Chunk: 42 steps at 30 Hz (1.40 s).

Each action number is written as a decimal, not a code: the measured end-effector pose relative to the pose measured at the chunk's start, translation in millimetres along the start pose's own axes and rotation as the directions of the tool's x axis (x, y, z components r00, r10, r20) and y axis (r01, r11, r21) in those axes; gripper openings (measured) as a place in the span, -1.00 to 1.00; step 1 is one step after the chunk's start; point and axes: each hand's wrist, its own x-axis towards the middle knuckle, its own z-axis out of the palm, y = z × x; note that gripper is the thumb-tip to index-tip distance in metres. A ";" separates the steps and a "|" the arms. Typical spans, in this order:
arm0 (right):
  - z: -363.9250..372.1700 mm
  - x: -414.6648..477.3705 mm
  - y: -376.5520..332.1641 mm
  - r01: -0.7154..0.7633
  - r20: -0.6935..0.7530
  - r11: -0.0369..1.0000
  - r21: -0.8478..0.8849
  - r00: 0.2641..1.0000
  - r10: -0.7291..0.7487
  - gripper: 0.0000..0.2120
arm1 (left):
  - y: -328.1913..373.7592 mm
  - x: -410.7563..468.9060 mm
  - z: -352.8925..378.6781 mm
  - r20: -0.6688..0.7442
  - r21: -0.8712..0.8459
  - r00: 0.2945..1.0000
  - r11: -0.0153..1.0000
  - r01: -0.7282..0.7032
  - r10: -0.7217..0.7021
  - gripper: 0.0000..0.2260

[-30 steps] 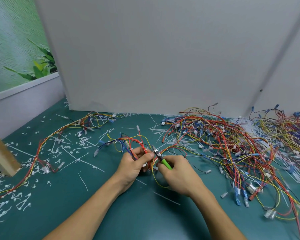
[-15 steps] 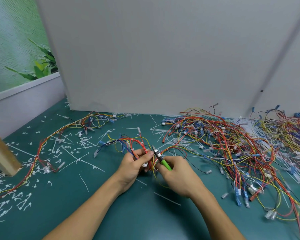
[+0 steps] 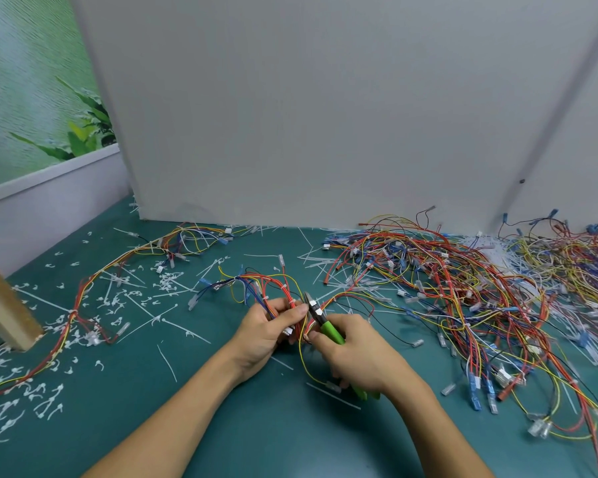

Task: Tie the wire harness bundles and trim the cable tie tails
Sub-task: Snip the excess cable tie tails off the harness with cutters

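A wire harness bundle [image 3: 273, 288] of red, yellow and blue wires lies on the green table in front of me. My left hand [image 3: 268, 331] grips it just below a white cable tie [image 3: 290, 301]. My right hand [image 3: 356, 353] holds green-handled cutters [image 3: 327, 327]. The cutter jaws [image 3: 309, 300] point up and sit right beside the tie, next to my left fingertips. Whether the jaws are closed on a tail is too small to tell.
A large tangle of wire harnesses [image 3: 463, 294] covers the right side of the table. A finished harness [image 3: 118, 274] runs along the left. Cut tie tails [image 3: 111, 305] and loose cable ties [image 3: 173, 326] litter the mat. A wooden post [image 3: 0, 305] stands at the left; a grey board [image 3: 325, 115] rises behind.
Both hands stay nearly still on the bundle. The cutters have shifted slightly, with the jaws staying at the tie.
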 end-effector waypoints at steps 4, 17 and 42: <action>-0.6 1.3 1.7 -0.015 -0.046 0.999 -0.034 0.999 0.013 -0.70 | 1.5 -0.9 1.9 -0.004 -0.003 1.000 1.000 0.007 -0.007 -0.86; 0.8 1.6 0.7 -0.012 0.057 0.988 0.156 0.998 0.003 -0.76 | 2.7 -1.5 0.3 -0.016 -0.031 0.999 0.999 0.036 -0.037 -0.88; 4.5 -0.3 -6.3 -0.038 0.036 0.987 0.156 0.999 0.033 -0.81 | 1.2 -1.5 3.9 -0.053 -0.029 0.998 0.999 -0.030 0.028 -0.76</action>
